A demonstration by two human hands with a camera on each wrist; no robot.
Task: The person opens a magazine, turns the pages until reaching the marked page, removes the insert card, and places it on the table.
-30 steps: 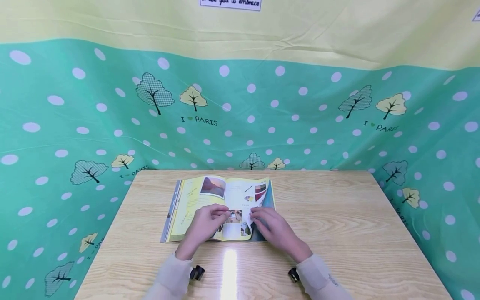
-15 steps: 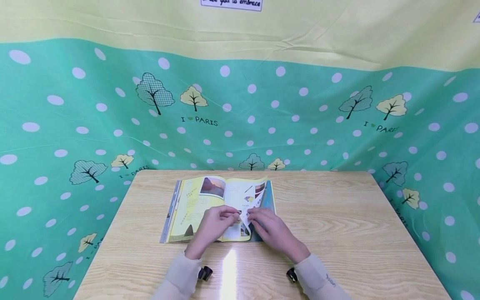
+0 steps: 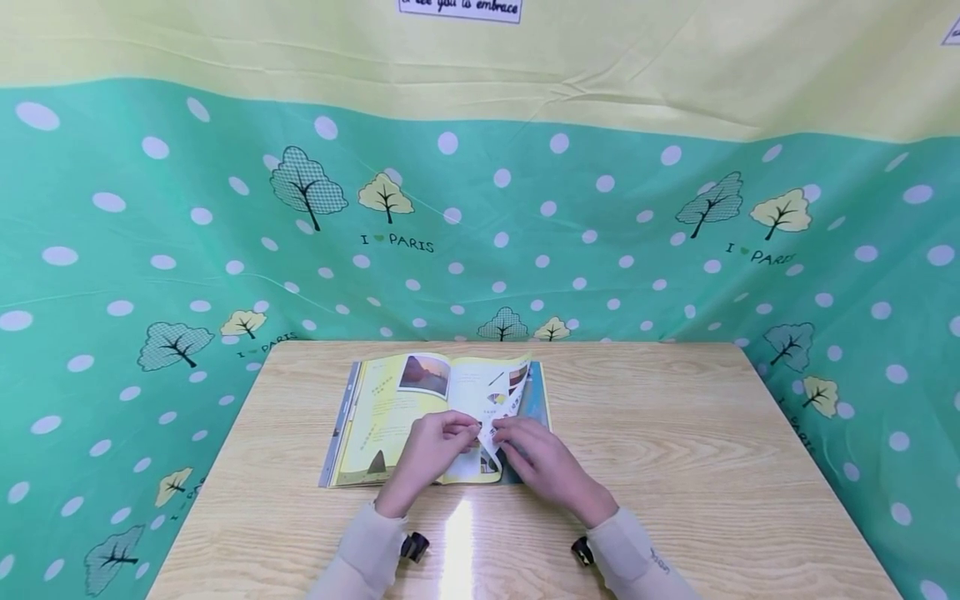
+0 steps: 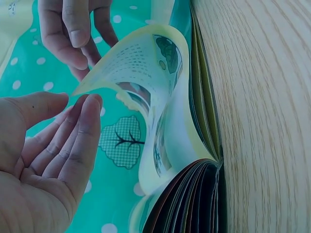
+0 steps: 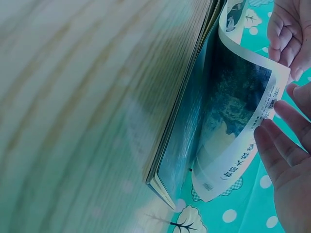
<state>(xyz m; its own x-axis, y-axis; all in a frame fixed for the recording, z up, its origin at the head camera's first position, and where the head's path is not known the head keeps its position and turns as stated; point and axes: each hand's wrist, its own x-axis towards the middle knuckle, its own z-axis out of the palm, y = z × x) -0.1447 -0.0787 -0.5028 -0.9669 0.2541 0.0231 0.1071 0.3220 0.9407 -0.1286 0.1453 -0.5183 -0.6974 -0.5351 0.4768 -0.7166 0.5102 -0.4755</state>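
Observation:
An open book (image 3: 390, 408) lies on the table, one right-hand page (image 3: 504, 412) lifted and curling leftward. My left hand (image 3: 437, 446) pinches that page's raised edge between thumb and fingertips; the left wrist view shows the page (image 4: 141, 73) bending up to the left hand (image 4: 53, 160). My right hand (image 3: 543, 458) is just right of it, with loosely extended fingers (image 5: 272, 141) touching the printed side of the page (image 5: 243, 97) in the right wrist view. Beneath the lifted page, a blue page (image 3: 535, 400) shows.
The wooden table (image 3: 675, 433) extends around the book on both sides. Behind and beside it hangs a green dotted curtain (image 3: 525, 250) with a yellow upper band. A bright light reflection lies on the tabletop before the book.
My left hand has moved right, to the page's edge, and now pinches it. The page curls further left, baring more of the blue page. My right hand has shifted slightly left.

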